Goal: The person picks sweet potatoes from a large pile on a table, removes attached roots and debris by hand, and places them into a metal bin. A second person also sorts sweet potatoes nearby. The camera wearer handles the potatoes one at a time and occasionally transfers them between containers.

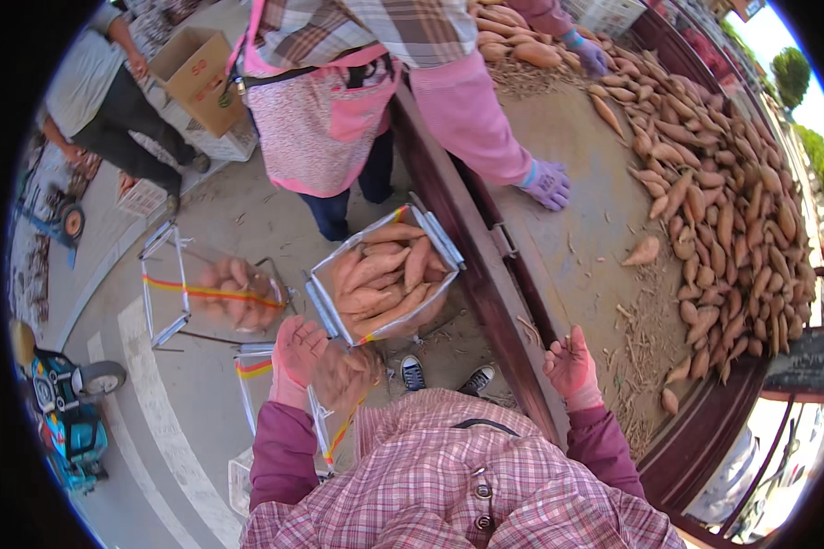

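My left hand (302, 353) is raised with its palm up and fingers curled, near the lower left corner of a clear plastic bag of sweet potatoes (384, 278) clipped in a metal frame; nothing shows in it. Above the truck bed's maroon side rail (477, 281), my right hand (568, 360) has its fingers partly bent; whether it pinches something thin cannot be told. A large pile of sweet potatoes (721, 206) lies on the truck bed, with one sweet potato (642, 251) apart from it. Two further framed bags, one at left (240, 295) and one below my left hand (347, 377), hold sweet potatoes.
A co-worker in a pink apron (309, 137) stands across, a gloved hand (548, 185) over the bed. Another person (103, 89) is by a cardboard box (202, 79) and crates. A blue motor vehicle (69, 412) stands at left. Root scraps (635, 336) litter the bed.
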